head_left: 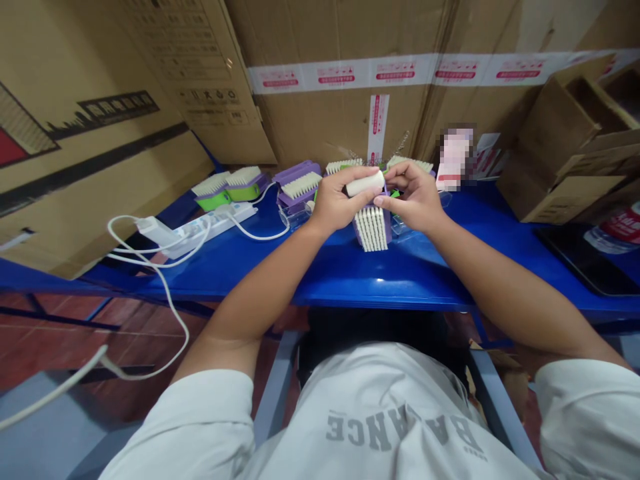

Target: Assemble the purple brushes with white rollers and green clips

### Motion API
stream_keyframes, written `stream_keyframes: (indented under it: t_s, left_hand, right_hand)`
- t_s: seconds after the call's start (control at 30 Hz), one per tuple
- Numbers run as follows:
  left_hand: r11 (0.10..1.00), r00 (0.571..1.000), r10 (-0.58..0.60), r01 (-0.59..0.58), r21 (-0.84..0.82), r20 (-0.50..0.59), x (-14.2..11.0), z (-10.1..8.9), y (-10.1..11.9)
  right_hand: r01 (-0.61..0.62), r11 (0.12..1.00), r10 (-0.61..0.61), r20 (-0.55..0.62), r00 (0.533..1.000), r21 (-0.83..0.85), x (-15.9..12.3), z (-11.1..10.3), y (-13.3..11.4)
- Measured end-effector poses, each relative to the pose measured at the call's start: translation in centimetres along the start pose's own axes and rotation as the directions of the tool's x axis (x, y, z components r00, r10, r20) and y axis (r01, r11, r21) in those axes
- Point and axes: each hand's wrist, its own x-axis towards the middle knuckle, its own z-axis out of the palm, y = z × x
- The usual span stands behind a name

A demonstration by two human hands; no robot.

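Note:
My left hand [336, 199] is closed around a short white cylinder [367, 183] with a dark end, its exact kind unclear. Just below it, a purple-and-green scrub brush [372, 228] has its rows of cream bristles turned down toward me. My right hand [417, 197] has thumb and fingers pinched at the brush's purple and green upper part, close to the cylinder's right end. Both hands nearly meet over the blue table [345, 270], and the fingers hide most of the brush body.
More brushes [299, 187] lie behind and left of my hands. A white power strip [210, 227] with looping cables sits at left. Cardboard boxes [340, 127] wall the back. At right are an open carton [555, 147], a black phone [585, 260] and a red-labelled bottle [620, 227].

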Motion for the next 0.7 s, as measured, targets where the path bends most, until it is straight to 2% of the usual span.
stream_keyframes:
  t_s: [0.13,0.4,0.53,0.7]
  left_hand:
    - [1.000,1.000,0.023,-0.023,0.019,-0.002,-0.1,0.0,0.3]
    - [1.000,0.996,0.028,-0.028,-0.003,0.085,0.1,-0.4,-0.4]
    - [1.000,0.991,0.018,-0.016,-0.020,0.133,-0.1,-0.4,-0.5]
    - [0.997,0.980,0.073,-0.070,-0.022,0.187,-0.5,-0.1,-0.8]
  right_hand:
    - [0.019,1.000,-0.019,-0.001,1.000,-0.003,0.1,0.2,-0.3]
    - [0.047,0.997,-0.046,0.009,0.999,-0.055,0.1,0.2,-0.2]
    - [0.052,0.990,-0.045,0.054,0.997,-0.128,0.3,-0.2,-0.6]
    - [0.106,0.972,-0.091,0.079,0.993,-0.212,0.4,-0.7,-1.2]
